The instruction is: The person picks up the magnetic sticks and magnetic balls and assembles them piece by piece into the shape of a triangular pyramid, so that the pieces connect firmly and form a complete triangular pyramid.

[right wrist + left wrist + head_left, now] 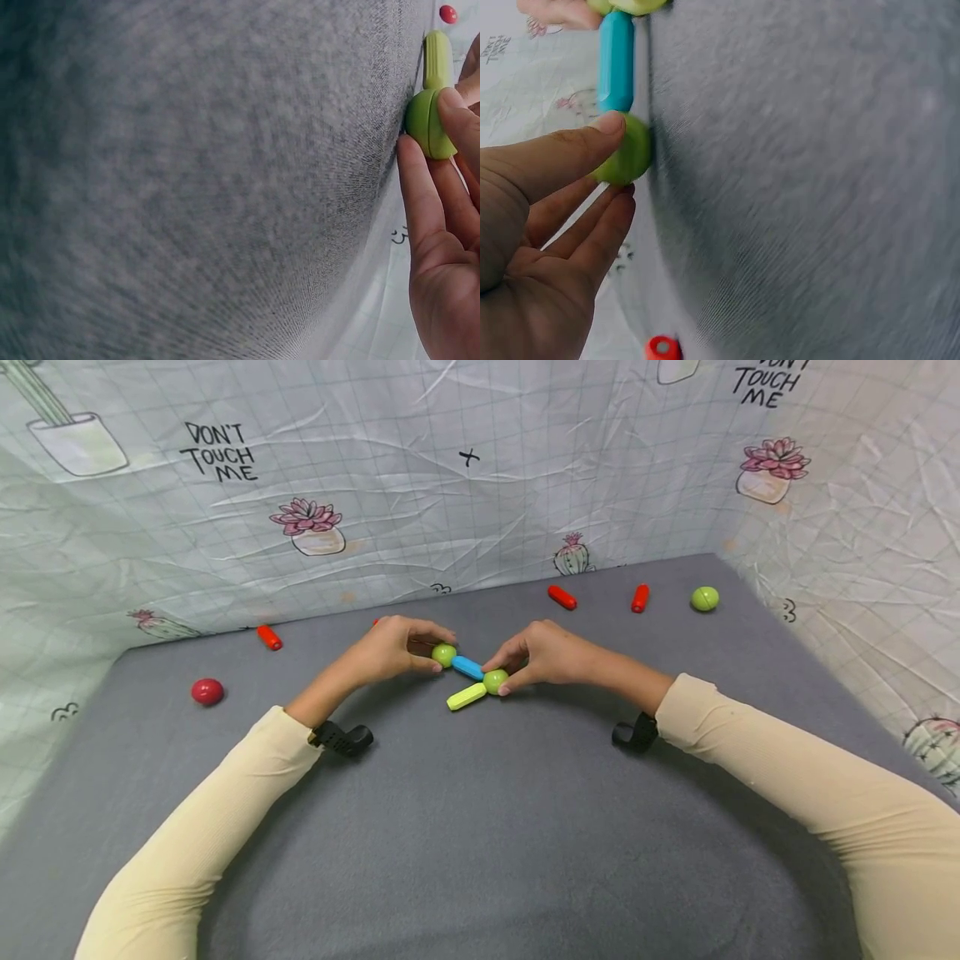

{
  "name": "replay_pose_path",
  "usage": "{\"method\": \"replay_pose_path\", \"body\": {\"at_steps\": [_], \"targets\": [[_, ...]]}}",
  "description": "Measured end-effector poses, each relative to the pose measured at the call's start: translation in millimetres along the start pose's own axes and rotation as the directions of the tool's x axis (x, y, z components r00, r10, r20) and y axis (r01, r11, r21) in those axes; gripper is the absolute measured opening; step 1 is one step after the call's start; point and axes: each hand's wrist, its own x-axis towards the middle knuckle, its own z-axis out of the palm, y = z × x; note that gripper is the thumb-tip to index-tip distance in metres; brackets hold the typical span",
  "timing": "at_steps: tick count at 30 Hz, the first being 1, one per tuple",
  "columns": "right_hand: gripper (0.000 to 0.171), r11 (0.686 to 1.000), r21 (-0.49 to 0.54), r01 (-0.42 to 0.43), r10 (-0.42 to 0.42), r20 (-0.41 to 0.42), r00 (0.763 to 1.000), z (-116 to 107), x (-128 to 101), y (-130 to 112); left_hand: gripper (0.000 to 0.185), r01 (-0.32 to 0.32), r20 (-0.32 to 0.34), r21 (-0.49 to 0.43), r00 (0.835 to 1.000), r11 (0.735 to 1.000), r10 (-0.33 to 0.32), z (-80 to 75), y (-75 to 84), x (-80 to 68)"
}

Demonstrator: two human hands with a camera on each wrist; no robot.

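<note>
In the head view a blue rod (468, 667) joins two green balls at mid-table. My left hand (386, 650) pinches the left green ball (444, 655) between thumb and fingers. The right green ball (495, 682) is gripped by my right hand (555, 653), thumb on its near side. From that ball a yellow-green rod (467, 697) points down and left. The left wrist view has the blue rod (616, 64) end-on against the left ball (630, 154). A seam runs round the right ball (429, 124) in the right wrist view.
A red ball (207, 692) and a red rod (269, 637) lie at the left. Toward the back right are two red rods, one nearer the middle (562, 597) and another (640, 598), plus a green ball (705, 598). A printed cloth (465, 510) hangs behind the grey table (465, 835).
</note>
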Motion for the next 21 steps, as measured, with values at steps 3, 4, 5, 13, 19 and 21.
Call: {"method": "replay_pose_path", "body": {"at_steps": [3, 4, 5, 13, 19, 21], "targets": [[0.037, 1.000, 0.002, 0.001, -0.001, 0.000, 1.000, 0, 1, 1, 0.041, 0.024, -0.043, 0.055, 0.999, 0.998, -0.022, -9.2, -0.6, -4.5], [0.037, 1.000, 0.004, -0.001, 0.001, -0.001, 1.000, 0, 1, 1, 0.041, 0.029, -0.060, 0.075, 0.998, 0.997, -0.025, -12.8, -1.3, -5.8], [0.037, 1.000, 0.002, -0.001, 0.001, -0.002, 1.000, 0, 1, 1, 0.040, 0.034, -0.074, 0.081, 0.997, 0.996, -0.028, -16.3, -2.5, -6.9], [0.037, 1.000, 0.001, -0.004, 0.004, -0.012, 1.000, -1, -1, 1, 0.037, 0.108, -0.169, 0.103, 0.982, 0.989, -0.090, -42.6, -16.0, -15.6], [0.037, 1.000, 0.011, -0.005, 0.005, -0.009, 1.000, 0, -1, 0, 0.037, 0.124, -0.193, 0.132, 0.976, 0.983, -0.098, -53.4, -29.4, -22.0], [0.037, 1.000, 0.012, -0.003, 0.003, -0.009, 1.000, 0, -1, -1, 0.037, 0.132, -0.199, 0.136, 0.975, 0.982, -0.103, -54.8, -33.3, -23.2]]}}
